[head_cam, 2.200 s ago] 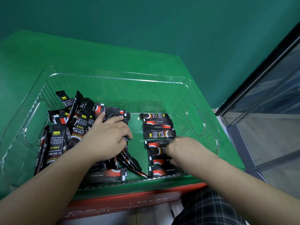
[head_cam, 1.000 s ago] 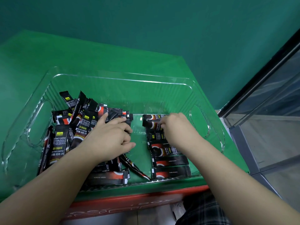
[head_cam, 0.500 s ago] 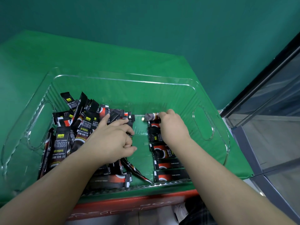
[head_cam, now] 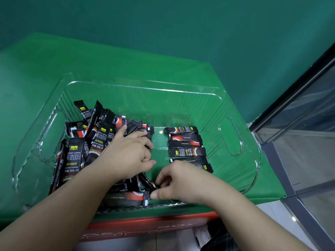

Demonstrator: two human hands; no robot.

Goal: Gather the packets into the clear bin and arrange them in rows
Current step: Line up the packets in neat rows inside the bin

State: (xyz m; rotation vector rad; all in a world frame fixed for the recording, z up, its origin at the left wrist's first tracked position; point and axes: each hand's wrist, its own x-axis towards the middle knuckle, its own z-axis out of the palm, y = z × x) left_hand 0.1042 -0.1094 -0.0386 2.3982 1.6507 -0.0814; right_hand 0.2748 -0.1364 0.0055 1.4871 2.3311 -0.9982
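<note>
The clear bin (head_cam: 145, 86) stands on a green-covered table. A loose pile of black coffee packets (head_cam: 97, 140) fills its left half. A tidy row of packets (head_cam: 184, 142) lies stacked front to back in the right half. My left hand (head_cam: 126, 153) rests on the pile, its fingers bent over the pile's right edge. My right hand (head_cam: 179, 180) is low at the bin's near wall, where it pinches the end of a slanted packet (head_cam: 146, 181) and covers the nearest packets of the row. A flat packet (head_cam: 126, 196) lies just left of its thumb.
The bin's far half holds no packets. A red box (head_cam: 145, 227) shows under the table's front edge. A glass-panelled metal frame (head_cam: 299, 142) stands close on the right. A green wall is behind.
My right hand has come back from the far end of the row to the bin's near wall and taken hold of a loose packet. My left hand stays on the pile.
</note>
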